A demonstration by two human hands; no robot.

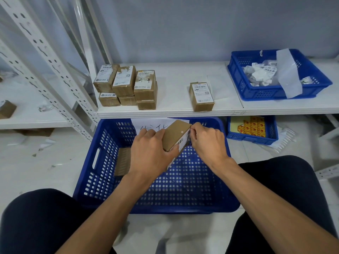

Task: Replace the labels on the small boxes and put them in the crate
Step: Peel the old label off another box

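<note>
White metal shelf against a pale wall, white floor below; head view only.

Stack of small boxes at the shelf's left end, brown card with white labels; single box stands alone mid-shelf, well apart from the stack; blue bin at the right end holds crumpled label scraps and a translucent backing strip; floor bin under the shelf carries a yellow-and-red sheet.

Crate: big, blue, perforated, on the floor between the person's knees; paper sign on its far wall; one brown box lies inside at the left.

Held box is tilted in the air over the crate, barcode label on its right-facing side; left hand wraps round it, thumb across the near edge; right hand has curled fingers, thumb and forefinger pinched tight at the box's top right corner by the label edge; can't tell if they've caught the paper alone.
</note>
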